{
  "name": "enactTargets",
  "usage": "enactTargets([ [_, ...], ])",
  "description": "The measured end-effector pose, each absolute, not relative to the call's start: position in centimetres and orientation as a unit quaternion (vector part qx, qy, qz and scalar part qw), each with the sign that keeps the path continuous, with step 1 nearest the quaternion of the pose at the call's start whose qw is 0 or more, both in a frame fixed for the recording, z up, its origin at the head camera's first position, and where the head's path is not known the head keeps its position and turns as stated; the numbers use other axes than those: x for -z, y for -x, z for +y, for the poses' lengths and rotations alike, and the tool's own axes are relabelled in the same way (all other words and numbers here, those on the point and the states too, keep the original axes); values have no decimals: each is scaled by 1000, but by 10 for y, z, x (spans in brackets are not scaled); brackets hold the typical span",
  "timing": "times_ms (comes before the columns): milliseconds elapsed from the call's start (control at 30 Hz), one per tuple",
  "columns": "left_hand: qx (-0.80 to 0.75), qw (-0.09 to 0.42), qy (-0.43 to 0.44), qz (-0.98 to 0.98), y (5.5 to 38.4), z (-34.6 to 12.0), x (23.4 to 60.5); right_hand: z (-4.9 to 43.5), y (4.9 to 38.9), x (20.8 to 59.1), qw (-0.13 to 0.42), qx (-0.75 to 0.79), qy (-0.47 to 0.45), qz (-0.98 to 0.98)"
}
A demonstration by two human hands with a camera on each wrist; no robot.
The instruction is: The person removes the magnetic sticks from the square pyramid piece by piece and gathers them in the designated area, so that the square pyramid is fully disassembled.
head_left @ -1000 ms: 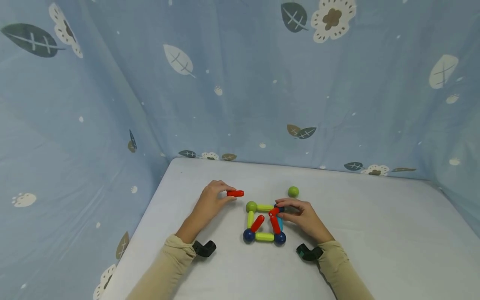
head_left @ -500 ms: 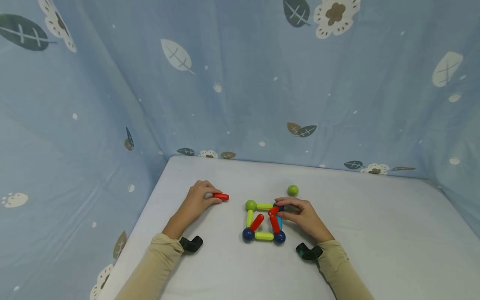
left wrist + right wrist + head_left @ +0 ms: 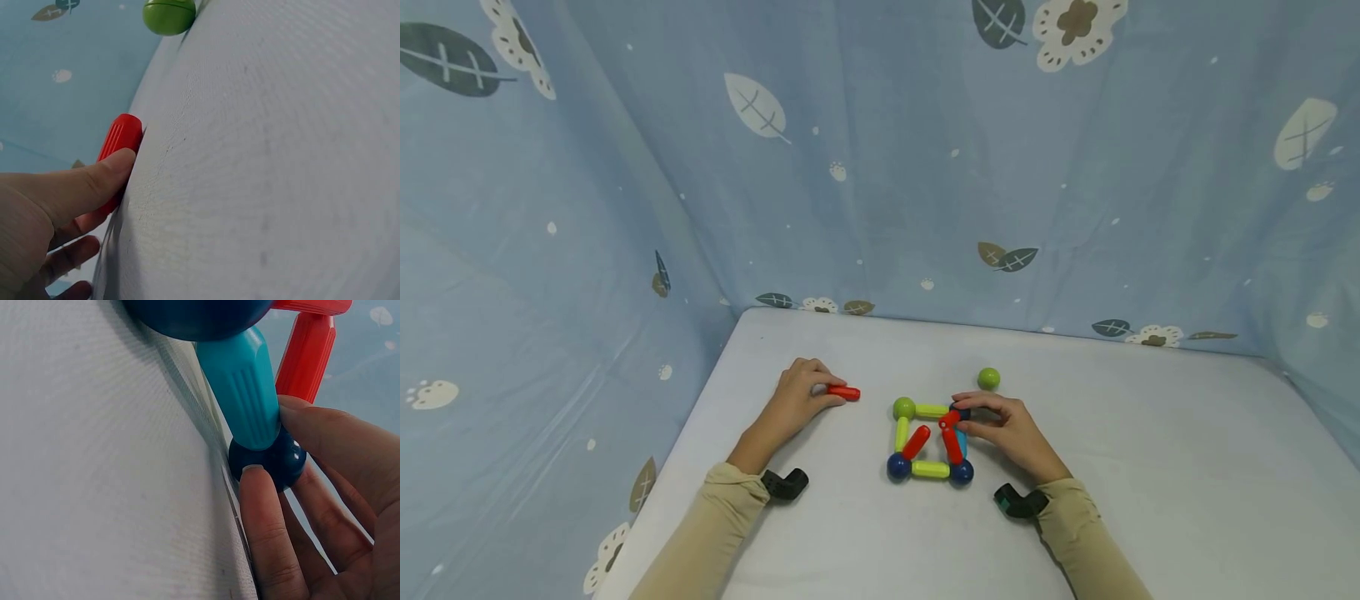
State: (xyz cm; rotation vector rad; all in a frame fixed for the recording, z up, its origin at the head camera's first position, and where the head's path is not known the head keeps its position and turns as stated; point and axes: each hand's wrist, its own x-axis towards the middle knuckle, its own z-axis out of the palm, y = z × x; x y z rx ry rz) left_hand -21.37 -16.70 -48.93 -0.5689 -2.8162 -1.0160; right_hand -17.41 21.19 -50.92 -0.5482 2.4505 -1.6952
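My left hand pinches a red magnetic rod between thumb and fingers, low over the white table, left of a square frame. The frame joins yellow-green rods and a light blue rod with dark blue balls and a green ball. My right hand holds the frame's far right dark blue ball, its thumb beside the light blue rod. Two red rods rise at a slant from the near balls. Another red rod meets the right one at its top.
A loose green ball lies on the white table behind the frame. Blue patterned cloth hangs at the back and sides. A black wrist camera sits by each sleeve.
My left hand has moved left, away from the frame, with the red rod, and has stayed there for the last half second. My right hand has kept its place at the frame.
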Motion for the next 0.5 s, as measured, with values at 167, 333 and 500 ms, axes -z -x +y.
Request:
enactTargets([
  [167, 320, 53, 188, -927, 215, -169, 491, 211, 174, 510, 57, 559, 182, 807],
  [333, 338, 74, 185, -920, 214, -167, 483, 211, 174, 511, 55, 557, 186, 808],
  [500, 406, 52, 227, -884, 208, -152, 469, 212, 175, 510, 50, 553, 188, 810],
])
